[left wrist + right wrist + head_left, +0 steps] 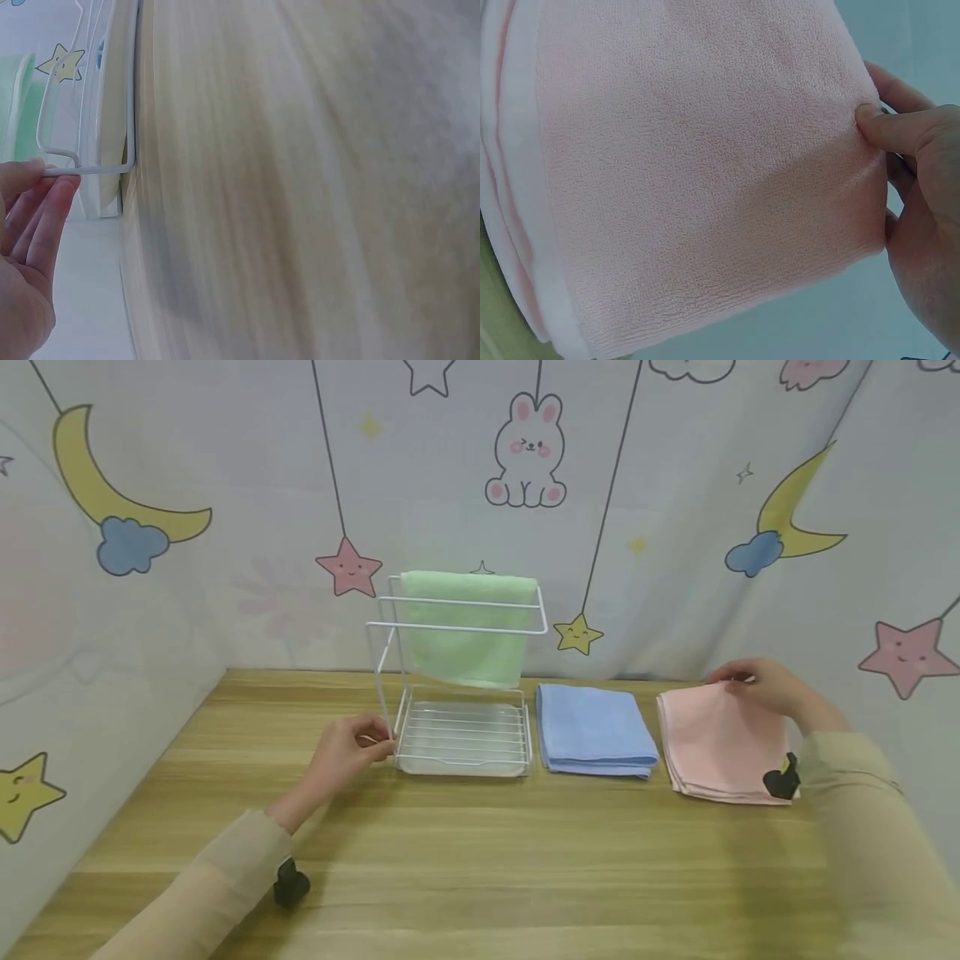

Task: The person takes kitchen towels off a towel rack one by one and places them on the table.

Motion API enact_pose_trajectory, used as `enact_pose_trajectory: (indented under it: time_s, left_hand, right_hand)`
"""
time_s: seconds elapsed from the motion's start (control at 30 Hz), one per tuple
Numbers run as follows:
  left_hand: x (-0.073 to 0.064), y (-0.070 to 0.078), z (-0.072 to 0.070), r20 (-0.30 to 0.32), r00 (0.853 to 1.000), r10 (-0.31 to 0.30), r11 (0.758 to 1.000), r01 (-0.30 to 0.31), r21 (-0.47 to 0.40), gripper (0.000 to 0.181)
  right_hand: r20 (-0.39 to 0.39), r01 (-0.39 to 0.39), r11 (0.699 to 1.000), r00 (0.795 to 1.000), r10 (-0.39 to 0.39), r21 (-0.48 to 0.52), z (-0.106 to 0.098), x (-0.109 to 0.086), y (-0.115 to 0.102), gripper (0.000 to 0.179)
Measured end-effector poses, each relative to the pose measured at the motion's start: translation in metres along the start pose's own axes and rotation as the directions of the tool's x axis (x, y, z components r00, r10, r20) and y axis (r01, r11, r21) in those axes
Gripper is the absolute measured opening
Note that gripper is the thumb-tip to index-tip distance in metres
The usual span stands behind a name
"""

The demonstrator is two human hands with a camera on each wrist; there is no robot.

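Note:
A white wire rack (pixel 378 664) stands at the back of the table, with a green towel (pixel 468 639) draped over its rear top bar. My left hand (pixel 348 747) pinches the rack's left upright near the base; the left wrist view shows thumb and fingers about the white wire (pixel 101 169). Far to the right, a folded pink towel (pixel 723 743) lies on the table. My right hand (pixel 768 689) pinches its far edge, the thumb on top of the terry cloth (pixel 705 150) and the fingers behind. Between rack and pink towel lies a folded blue towel (pixel 596 727).
The rack's base holds a tray (pixel 461 739) under several wires. Behind the wooden table (pixel 480 868) hangs a patterned curtain (pixel 450 468) with moons, stars and a rabbit. A black device (pixel 291 885) sits at my left wrist, another device (pixel 782 777) at my right.

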State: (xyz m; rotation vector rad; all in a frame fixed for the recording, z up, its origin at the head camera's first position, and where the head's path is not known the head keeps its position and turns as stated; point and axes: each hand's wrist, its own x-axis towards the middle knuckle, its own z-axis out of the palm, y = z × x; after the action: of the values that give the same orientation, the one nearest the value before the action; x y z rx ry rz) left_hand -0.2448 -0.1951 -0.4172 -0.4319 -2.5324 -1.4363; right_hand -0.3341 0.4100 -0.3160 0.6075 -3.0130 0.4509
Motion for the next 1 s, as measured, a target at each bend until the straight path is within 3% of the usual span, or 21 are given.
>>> enact_pose_trajectory:
  time_s: [0.33,0.67,0.83,1.0]
  left_hand:
    - [-0.001,0.001,-0.001,-0.002,1.0,0.004,1.0,-0.004,0.003,0.01]
    - [-0.002,0.002,-0.001,-0.005,1.0,0.003,1.0,-0.003,0.005,0.011]
    - [-0.002,0.003,-0.002,-0.009,1.0,-0.008,1.0,0.008,0.023,0.009]
    - [-0.002,0.003,-0.001,-0.003,1.0,-0.007,1.0,0.007,0.001,0.009]
  right_hand:
    - [-0.036,0.032,0.999,0.999,-0.031,0.015,0.006,0.012,-0.005,0.022]
    - [-0.046,-0.001,0.999,0.999,0.003,0.051,0.022,0.014,0.007,0.02]
    - [-0.052,-0.038,0.997,0.998,0.041,0.064,0.032,0.015,0.012,0.02]
    - [0.003,-0.112,0.99,0.994,0.112,0.086,0.041,0.015,0.016,0.021]
